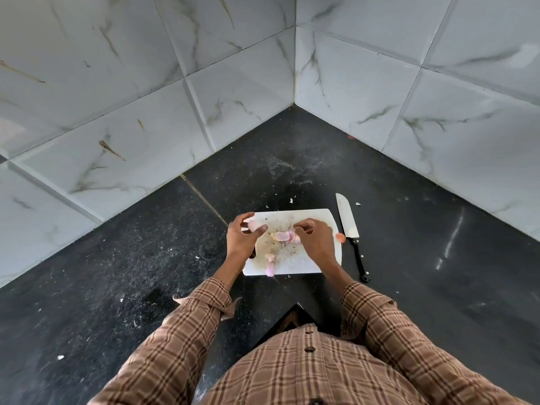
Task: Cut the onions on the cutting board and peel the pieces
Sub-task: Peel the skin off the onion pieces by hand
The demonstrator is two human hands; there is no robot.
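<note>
Soft, even daylight, fairly bright; shadows are faint. The dark bench point(409, 229) shows pale streaks of glare on its right side. The wall tiles point(146, 83) bend from wide-angle distortion, and the edges look slightly soft

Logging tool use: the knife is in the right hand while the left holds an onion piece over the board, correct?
Not quite. In the head view the knife lies on the counter right of the board; the right hand works at onion pieces. The left hand does hold an onion piece.

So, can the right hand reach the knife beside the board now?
Probably yes. The knife lies uncovered on the counter just right of the cutting board, near the right hand, though its fingers pinch onion peel first.
</note>
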